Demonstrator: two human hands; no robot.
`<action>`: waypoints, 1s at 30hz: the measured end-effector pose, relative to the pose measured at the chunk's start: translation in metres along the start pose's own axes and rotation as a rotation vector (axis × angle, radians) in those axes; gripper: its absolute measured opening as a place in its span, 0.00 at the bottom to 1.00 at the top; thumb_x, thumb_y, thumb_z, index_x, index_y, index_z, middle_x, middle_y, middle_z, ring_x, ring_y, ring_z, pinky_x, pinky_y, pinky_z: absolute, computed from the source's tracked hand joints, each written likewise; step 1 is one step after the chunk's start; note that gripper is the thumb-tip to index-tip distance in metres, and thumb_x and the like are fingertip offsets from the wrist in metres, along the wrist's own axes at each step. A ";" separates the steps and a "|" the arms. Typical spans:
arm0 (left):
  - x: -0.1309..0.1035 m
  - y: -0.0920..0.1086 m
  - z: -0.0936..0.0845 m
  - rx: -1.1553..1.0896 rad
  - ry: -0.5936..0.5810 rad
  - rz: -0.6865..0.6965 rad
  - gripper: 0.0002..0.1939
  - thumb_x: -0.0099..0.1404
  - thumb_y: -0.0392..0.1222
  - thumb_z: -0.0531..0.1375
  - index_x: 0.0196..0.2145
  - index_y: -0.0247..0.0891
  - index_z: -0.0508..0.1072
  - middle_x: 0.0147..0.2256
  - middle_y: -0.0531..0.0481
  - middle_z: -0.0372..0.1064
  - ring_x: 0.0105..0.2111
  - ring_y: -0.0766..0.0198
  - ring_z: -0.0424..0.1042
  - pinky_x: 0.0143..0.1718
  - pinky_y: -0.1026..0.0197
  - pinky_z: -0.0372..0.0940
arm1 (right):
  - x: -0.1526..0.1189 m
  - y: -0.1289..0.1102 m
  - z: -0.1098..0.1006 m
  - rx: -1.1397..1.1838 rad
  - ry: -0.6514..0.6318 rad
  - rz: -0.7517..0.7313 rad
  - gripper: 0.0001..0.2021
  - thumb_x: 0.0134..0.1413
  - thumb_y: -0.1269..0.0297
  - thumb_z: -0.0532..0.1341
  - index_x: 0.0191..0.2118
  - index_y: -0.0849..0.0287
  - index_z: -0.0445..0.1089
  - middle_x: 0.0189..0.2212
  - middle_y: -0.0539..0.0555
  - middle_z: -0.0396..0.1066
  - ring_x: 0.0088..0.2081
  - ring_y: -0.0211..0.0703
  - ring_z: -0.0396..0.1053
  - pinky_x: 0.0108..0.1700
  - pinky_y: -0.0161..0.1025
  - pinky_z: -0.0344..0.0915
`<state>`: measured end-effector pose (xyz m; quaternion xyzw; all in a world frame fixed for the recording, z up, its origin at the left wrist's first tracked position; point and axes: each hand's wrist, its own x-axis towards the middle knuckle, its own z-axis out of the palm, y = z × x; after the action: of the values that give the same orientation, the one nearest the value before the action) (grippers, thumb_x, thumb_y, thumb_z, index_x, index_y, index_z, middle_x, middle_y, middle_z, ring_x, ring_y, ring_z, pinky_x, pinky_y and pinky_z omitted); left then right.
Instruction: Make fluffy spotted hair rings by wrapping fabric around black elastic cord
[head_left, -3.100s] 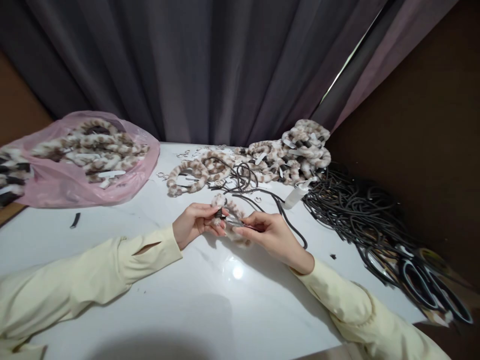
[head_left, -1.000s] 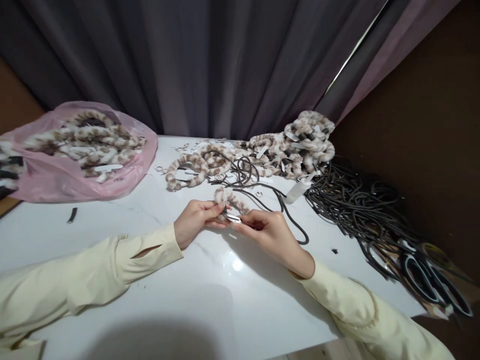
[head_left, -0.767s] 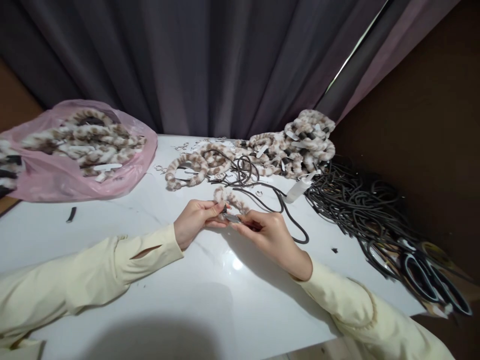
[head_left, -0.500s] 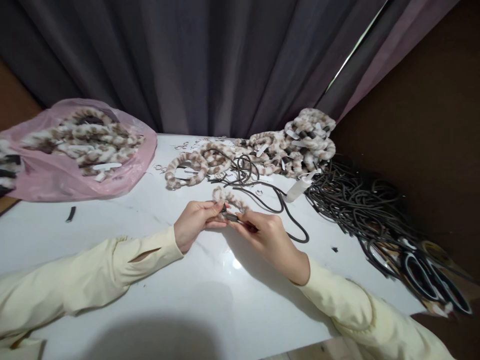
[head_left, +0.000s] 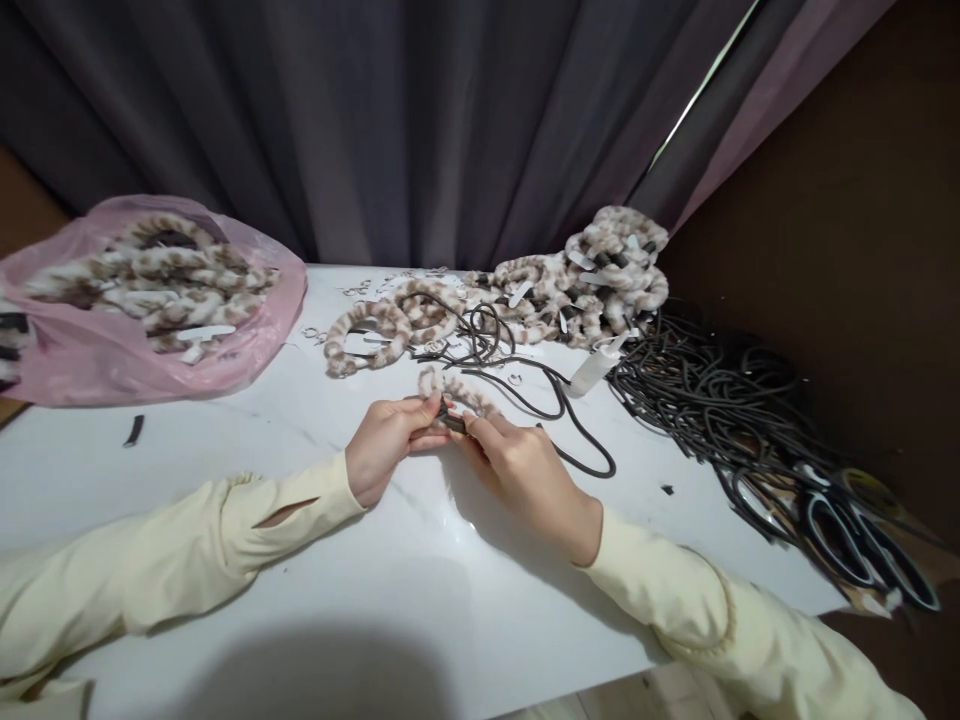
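Observation:
A brown-and-white furry ring point(head_left: 457, 388) with a dark section point(head_left: 453, 421) is held up between both hands near the middle of the white table. My left hand point(head_left: 390, 440) pinches the left end of the dark section, thumb on top. On its right end, the fingers of my right hand point(head_left: 521, 470) are closed and hide part of the ring. Behind my hands lie two furry rings, the nearer one point(head_left: 369, 338) flat on the table, and loose dark cords point(head_left: 559, 395).
A pink plastic bag point(head_left: 255, 350) of furry rings stands at the left. At the back right are piled rings point(head_left: 619, 262), a white bottle point(head_left: 592, 370), a heap of dark cords point(head_left: 697, 390) and scissors point(head_left: 836, 535). A dark strip point(head_left: 133, 431) lies at the left.
My right hand has shifted slightly left along the dark section, closer to my left hand. The whole view has moved a little.

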<state>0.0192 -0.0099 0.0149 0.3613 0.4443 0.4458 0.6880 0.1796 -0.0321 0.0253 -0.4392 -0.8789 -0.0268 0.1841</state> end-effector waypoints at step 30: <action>0.002 0.003 0.004 0.017 0.040 0.010 0.13 0.60 0.44 0.59 0.29 0.28 0.74 0.27 0.44 0.74 0.28 0.65 0.73 0.34 0.65 0.68 | 0.004 0.007 -0.024 0.403 0.136 0.224 0.11 0.49 0.64 0.61 0.21 0.63 0.64 0.14 0.45 0.58 0.17 0.28 0.51 0.21 0.29 0.49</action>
<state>0.0223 -0.0077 0.0180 0.3603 0.4599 0.4524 0.6738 0.1896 -0.0296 0.0484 -0.4856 -0.7979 0.1400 0.3286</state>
